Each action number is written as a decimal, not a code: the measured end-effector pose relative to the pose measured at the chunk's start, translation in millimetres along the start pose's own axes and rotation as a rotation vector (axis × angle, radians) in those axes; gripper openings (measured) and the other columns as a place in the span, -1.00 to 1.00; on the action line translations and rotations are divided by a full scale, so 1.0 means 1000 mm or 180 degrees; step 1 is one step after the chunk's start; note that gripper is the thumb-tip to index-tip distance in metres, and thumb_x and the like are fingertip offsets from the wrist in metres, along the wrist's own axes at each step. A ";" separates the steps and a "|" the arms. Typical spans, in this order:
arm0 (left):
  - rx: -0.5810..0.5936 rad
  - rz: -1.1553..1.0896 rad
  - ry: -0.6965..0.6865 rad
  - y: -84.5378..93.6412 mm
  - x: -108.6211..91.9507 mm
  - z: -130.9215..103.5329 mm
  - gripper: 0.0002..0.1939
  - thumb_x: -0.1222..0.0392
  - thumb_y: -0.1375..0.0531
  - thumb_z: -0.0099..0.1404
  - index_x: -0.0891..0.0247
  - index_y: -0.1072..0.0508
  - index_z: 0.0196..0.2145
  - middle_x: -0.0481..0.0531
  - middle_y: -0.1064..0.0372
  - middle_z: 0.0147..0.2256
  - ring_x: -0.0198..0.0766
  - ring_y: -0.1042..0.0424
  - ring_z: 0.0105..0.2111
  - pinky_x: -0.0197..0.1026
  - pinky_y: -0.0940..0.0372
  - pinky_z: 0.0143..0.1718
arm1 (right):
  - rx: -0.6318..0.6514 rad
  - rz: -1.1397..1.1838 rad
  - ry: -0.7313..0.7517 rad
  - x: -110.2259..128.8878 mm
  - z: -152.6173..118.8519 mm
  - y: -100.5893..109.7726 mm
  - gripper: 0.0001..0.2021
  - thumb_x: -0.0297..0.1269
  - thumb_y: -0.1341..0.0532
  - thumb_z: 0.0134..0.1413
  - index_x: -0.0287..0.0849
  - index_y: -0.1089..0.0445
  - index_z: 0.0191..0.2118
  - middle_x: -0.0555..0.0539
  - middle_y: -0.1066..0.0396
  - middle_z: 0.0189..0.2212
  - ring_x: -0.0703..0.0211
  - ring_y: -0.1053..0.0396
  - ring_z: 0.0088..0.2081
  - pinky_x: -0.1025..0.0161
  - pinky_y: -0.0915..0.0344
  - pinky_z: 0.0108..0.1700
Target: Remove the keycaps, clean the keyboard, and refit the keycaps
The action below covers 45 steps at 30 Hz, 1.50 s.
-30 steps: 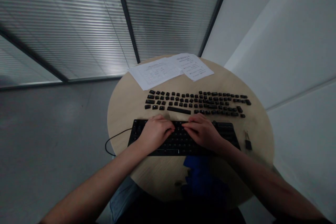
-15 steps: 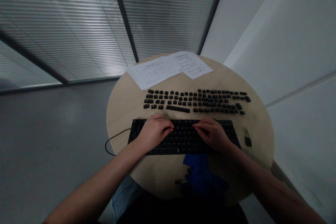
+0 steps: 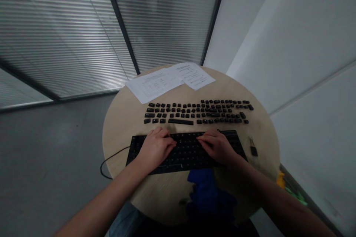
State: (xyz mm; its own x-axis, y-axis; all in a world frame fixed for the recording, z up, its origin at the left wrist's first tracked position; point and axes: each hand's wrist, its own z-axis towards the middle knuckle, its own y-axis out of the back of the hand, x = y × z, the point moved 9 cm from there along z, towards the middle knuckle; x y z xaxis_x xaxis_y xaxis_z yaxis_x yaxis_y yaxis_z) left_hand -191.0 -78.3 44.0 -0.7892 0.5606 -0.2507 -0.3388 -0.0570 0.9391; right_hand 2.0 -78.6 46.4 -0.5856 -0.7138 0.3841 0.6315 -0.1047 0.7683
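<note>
The keyboard [image 3: 189, 155] lies flat on the round table [image 3: 116, 126], nearest the person, with the left hand [image 3: 155, 147] and the right hand [image 3: 218, 148] over its upper part, fingers bent inward; whether either grasps a key or is empty, I cannot tell. Many loose keys [image 3: 147, 121], with one long key [image 3: 180, 122] among them, sit off the board in rough rows just beyond it, so much of the removal looks done, though the dark board hides how many keys remain fitted. A small tool [image 3: 253, 151] rests to the right, untouched.
</note>
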 end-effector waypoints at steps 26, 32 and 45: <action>0.0794 -0.0160 0.0731 -0.067 0.032 0.274 -0.72 0.15 -0.34 0.18 0.18 -0.64 -0.13 0.11 -0.59 -0.17 -0.11 -0.52 -0.16 -0.19 -0.36 -0.09 | 0.1543 -0.1269 -0.0975 -0.211 0.129 -0.003 -0.80 -0.22 -0.32 0.15 -0.02 -0.66 -0.12 -0.10 -0.63 -0.16 0.01 -0.51 -0.07 0.21 -0.33 0.01; 0.0894 -0.0124 0.0675 -0.077 0.024 0.272 -0.80 0.16 -0.32 0.18 0.21 -0.66 -0.23 0.11 -0.59 -0.25 -0.14 -0.52 -0.23 -0.21 -0.36 -0.17 | 0.1495 -0.1233 -0.0892 -0.206 0.127 -0.010 -0.80 -0.25 -0.35 0.13 0.00 -0.65 -0.12 -0.06 -0.63 -0.16 0.03 -0.51 -0.07 0.22 -0.33 0.01; 0.0115 -0.0495 -0.0042 0.030 -0.010 0.126 -0.90 0.21 -0.26 0.28 0.14 -0.61 -0.31 -0.03 -0.53 -0.37 -0.20 -0.46 -0.28 -0.15 -0.31 -0.17 | 0.0125 0.0008 0.0064 -0.043 0.065 0.034 -0.87 -0.35 -0.30 0.22 -0.05 -0.61 -0.18 -0.07 -0.63 -0.20 0.07 -0.52 -0.14 0.07 -0.34 0.04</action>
State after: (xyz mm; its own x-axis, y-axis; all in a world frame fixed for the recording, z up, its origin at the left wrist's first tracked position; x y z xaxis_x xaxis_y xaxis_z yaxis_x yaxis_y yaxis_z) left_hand -128.7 18.0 104.2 -0.7218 0.5712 -0.3908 -0.4375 0.0610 0.8972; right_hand 16.1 -6.5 89.2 -0.5734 -0.7279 0.3759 0.6123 -0.0758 0.7870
